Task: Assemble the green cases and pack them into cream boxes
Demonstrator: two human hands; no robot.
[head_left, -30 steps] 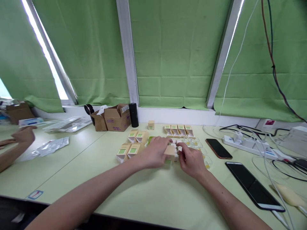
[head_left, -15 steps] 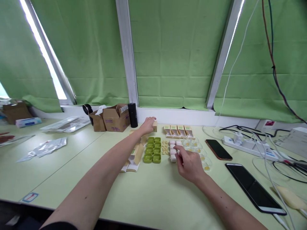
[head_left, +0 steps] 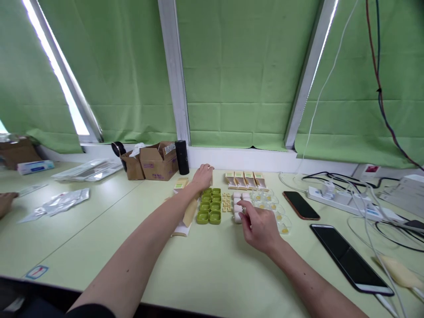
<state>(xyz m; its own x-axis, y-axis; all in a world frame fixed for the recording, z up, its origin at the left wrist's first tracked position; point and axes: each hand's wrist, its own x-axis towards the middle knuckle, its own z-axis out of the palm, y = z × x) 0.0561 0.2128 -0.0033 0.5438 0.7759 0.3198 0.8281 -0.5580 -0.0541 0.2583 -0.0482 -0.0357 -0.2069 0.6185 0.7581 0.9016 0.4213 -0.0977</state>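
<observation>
My left hand (head_left: 202,176) is closed at the far side of the green square cups (head_left: 209,206), on a small beige cardboard box (head_left: 212,180) mostly hidden by the fingers. Under my left forearm, more beige folded boxes (head_left: 189,213) lie partly covered. My right hand (head_left: 261,226) hovers at the near right of the white cylindrical pieces (head_left: 237,208), thumb and index finger apart with nothing visible between them. Small yellowish square pieces (head_left: 226,203) form rows between the cups and the cylinders. Clear plastic domes with yellow bits (head_left: 280,216) sit beyond my right hand.
Several opened small boxes (head_left: 245,180) line the back of the table. To the right lie two phones (head_left: 351,258) (head_left: 300,205), a power strip (head_left: 351,205) and tangled cables. Cardboard cartons (head_left: 159,163), a black cylinder (head_left: 182,157) and silver pouches (head_left: 62,203) are leftward. Another person's hand (head_left: 6,203) shows at far left.
My left hand has drawn slightly left and nearer, and the small box at its fingers is now mostly hidden. My right hand stays nearly still. Another person's hand appears at the left edge.
</observation>
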